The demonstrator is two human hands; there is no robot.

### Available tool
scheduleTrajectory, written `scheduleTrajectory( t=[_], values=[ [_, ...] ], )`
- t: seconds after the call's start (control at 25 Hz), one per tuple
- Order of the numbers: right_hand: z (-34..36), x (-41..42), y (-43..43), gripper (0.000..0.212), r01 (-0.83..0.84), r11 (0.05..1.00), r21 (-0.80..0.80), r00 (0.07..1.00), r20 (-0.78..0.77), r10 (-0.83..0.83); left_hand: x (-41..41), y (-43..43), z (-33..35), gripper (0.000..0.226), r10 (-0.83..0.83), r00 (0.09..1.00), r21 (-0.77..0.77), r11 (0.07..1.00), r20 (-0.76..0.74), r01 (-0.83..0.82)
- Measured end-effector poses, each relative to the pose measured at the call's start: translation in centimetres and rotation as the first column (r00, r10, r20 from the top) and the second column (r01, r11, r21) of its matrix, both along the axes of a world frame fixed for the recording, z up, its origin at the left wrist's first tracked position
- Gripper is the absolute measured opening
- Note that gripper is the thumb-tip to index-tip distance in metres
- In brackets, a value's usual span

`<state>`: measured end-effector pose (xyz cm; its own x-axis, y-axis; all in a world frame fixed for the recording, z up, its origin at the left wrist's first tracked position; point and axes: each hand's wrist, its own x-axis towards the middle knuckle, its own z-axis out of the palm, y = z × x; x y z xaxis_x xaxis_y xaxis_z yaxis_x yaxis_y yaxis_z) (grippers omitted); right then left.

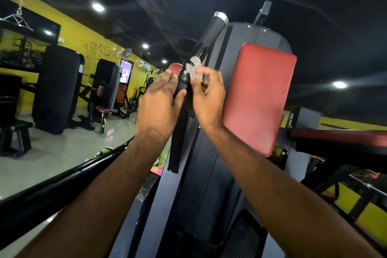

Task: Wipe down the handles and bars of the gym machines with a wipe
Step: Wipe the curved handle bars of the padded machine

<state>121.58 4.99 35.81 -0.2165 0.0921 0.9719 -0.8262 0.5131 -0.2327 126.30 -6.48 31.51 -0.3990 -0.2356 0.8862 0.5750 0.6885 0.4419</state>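
Against the upright of the near machine, both bare forearms reach up and away from the person.

Right hand (206,92): thumb and forefinger tips pinched together on a small crumpled white wipe (193,68); the other fingers curled loosely toward the palm. The wipe lies against the black steel machine arm (177,138), just below where that arm runs up into a black cylindrical handle with a chrome end cap (212,29).

Left hand (159,104): thumb hooked round the right side of the same arm, fingers nearly straight along its left side, so the arm is held between thumb and fingers. Fingertips touch a small red vinyl pad (175,68) just left of the wipe. The hands are near each other but apart, with the arm between them.

Right of the hands: large red rectangular vinyl back pad (259,98), mounted on the dark grey machine casing (209,174). Far right: a red bench pad (339,135) lying flat. Near left: a glossy black tube (62,176) runs diagonally under the left forearm.

Far left, across a pale tiled floor (62,142): two tall black weight-stack machines (57,90) before a yellow wall (69,33) bearing line drawings. Round ceiling lights (98,7) are lit on a black ceiling. The view is slightly blurred; whether the wipe is damp cannot be told.
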Motion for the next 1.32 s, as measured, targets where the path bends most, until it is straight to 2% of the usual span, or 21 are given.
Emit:
scheduleTrajectory(
  t=[0.04,0.08,0.12,0.16,0.32,0.4,0.48,0.56,0.64,0.72,0.8,0.88,0.96,1.08,1.12,1.24,1.32],
  values=[
    [-0.6,-0.1,-0.8,0.019,-0.146,0.972,-0.186,0.975,0.137,0.173,0.1,0.0,0.0,0.046,-0.002,1.000,0.003,1.000,0.002,0.002],
    [-0.7,-0.3,-1.4,0.022,-0.284,0.892,-0.350,0.901,0.220,0.373,0.1,0.0,0.0,0.046,-0.002,1.000,0.003,1.000,0.004,0.002],
    [-0.3,-0.6,-1.6,0.024,-0.367,0.806,-0.465,0.811,0.263,0.522,0.2,0.1,0.0,0.046,0.000,1.000,0.001,1.000,0.002,0.000],
    [0.3,-0.7,-1.6,0.025,-0.400,0.761,-0.511,0.746,0.301,0.594,0.2,0.1,0.0,0.046,0.003,1.000,-0.001,1.000,-0.003,-0.003],
    [2.2,0.1,-0.9,0.028,-0.411,0.818,-0.403,0.677,0.465,0.570,0.7,0.0,0.0,0.047,0.058,0.998,-0.012,0.998,0.003,-0.058],
    [2.4,0.1,-0.5,0.025,-0.370,0.834,-0.409,0.675,0.499,0.544,0.9,0.1,0.0,0.047,0.075,0.997,-0.019,0.997,0.012,-0.075],
    [1.2,0.1,-0.5,0.017,-0.322,0.864,-0.387,0.763,0.434,0.479,0.7,0.0,-0.1,0.047,0.075,0.997,-0.030,0.997,0.002,-0.075],
    [-0.4,0.2,-0.3,0.013,-0.278,0.920,-0.275,0.877,0.317,0.360,0.4,-0.2,-0.2,0.048,0.072,0.997,-0.032,0.997,0.001,-0.072],
    [-1.4,0.7,0.2,0.010,-0.098,0.995,0.007,0.990,0.098,0.097,0.1,-0.3,-0.3,0.047,0.066,0.998,-0.041,0.997,-0.014,-0.067],
    [-1.0,0.9,0.9,0.013,0.135,0.951,0.279,0.982,-0.166,-0.091,-0.1,-0.3,-0.4,0.046,0.043,0.999,-0.044,0.998,-0.032,-0.044],
    [1.3,0.6,1.6,0.020,0.332,0.796,0.506,0.923,-0.348,-0.164,-0.1,-0.3,-0.5,0.045,0.046,0.998,-0.038,0.998,-0.036,-0.048],
    [3.9,0.6,2.4,0.036,0.550,0.535,0.642,0.826,-0.512,-0.235,-0.2,-0.2,-0.5,0.045,0.057,0.997,-0.046,0.997,-0.046,-0.059],
    [5.8,0.8,2.5,0.036,0.654,0.286,0.700,0.755,-0.625,-0.197,-0.2,-0.3,-0.6,0.045,0.063,0.997,-0.049,0.997,-0.046,-0.066],
    [8.9,1.6,2.0,0.024,0.736,-0.018,0.676,0.675,-0.736,-0.057,-0.2,-0.1,-0.5,0.045,0.071,0.996,-0.043,0.996,-0.051,-0.074],
    [10.1,2.0,1.6,0.021,0.742,-0.081,0.665,0.663,-0.747,-0.053,-0.2,-0.1,-0.5,0.045,0.066,0.996,-0.042,0.997,-0.051,-0.068],
    [12.2,3.0,-0.2,0.020,0.651,-0.192,0.734,0.702,-0.679,-0.215,-0.1,-0.3,-0.5,0.045,0.053,0.998,-0.034,0.998,-0.042,-0.054],
    [12.2,2.9,-1.1,0.021,0.606,-0.319,0.728,0.709,-0.677,-0.197,-0.1,-0.4,-0.5,0.045,0.056,0.998,-0.043,0.997,-0.038,-0.058]
  ],
)
